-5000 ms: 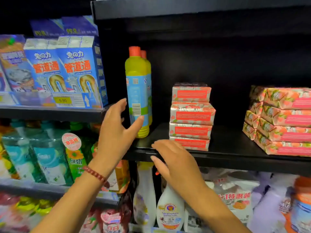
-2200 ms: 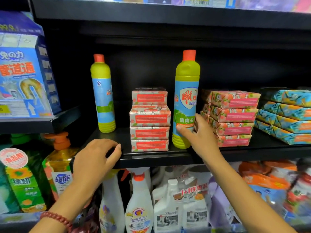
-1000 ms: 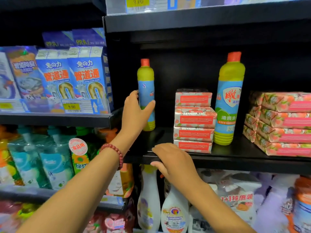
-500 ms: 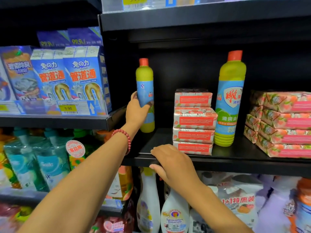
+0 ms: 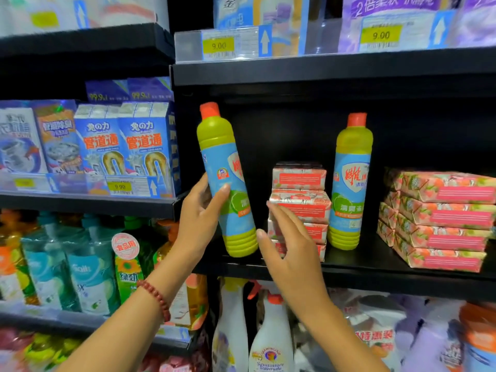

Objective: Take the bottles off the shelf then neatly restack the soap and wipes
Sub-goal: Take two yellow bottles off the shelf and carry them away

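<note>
One yellow-green, orange-capped bottle point(image 5: 224, 159) tilts, held off the shelf point(image 5: 375, 268) at left; its twin point(image 5: 350, 183) stands upright between the soap stack point(image 5: 299, 181) and the wipes point(image 5: 442, 218).

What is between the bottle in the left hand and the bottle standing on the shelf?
In the head view, a stack of soap packs stands between the held bottle and the standing bottle; the right hand is in front of it.

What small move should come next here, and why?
Probably draw the tilted bottle clear of the shelf: the left hand has its grip round it, base near the front edge, while the right hand is open in front of the soap stack.
</note>
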A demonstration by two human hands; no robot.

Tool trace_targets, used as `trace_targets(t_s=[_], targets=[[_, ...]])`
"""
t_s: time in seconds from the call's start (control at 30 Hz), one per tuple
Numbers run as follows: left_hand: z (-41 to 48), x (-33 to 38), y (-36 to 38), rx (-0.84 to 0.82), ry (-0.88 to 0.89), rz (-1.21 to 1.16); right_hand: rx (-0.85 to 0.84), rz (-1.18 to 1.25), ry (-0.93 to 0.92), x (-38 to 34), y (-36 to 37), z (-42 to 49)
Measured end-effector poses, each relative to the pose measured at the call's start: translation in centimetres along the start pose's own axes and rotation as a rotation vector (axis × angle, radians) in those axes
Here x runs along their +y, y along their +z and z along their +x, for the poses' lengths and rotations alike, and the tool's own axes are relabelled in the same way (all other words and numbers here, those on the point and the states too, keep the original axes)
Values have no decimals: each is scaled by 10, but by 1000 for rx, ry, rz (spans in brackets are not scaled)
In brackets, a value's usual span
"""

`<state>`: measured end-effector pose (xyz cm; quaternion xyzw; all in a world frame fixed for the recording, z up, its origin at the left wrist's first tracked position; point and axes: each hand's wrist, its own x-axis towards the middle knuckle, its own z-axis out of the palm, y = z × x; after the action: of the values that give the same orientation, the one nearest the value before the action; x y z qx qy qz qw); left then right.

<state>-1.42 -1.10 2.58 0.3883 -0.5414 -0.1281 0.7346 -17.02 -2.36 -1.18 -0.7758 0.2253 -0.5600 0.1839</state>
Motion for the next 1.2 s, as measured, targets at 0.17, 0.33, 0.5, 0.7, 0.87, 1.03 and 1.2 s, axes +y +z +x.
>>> trace_targets(t_s=[0.17,0.33,0.5,0.7,0.87,1.03,1.2], targets=[[-18,23,4,-53,-86,-326,-429,406,298,-15,-14,13],[-39,39,9,-149,-30,-186,-464,627,340,-26,-20,-1],[-50,54,14,-195,89,75,-222,390,273,-30,-17,-18],[-59,55,22,-6,116,46,-45,-29,166,-25,-17,-31],[-58,48,25,-76,61,-121,-257,321,251,-20,-30,-31],[-56,43,31,-158,-58,-167,-307,507,302,-18,-33,-32],[-59,36,44,-192,-150,-74,-182,263,275,-19,-31,-33]])
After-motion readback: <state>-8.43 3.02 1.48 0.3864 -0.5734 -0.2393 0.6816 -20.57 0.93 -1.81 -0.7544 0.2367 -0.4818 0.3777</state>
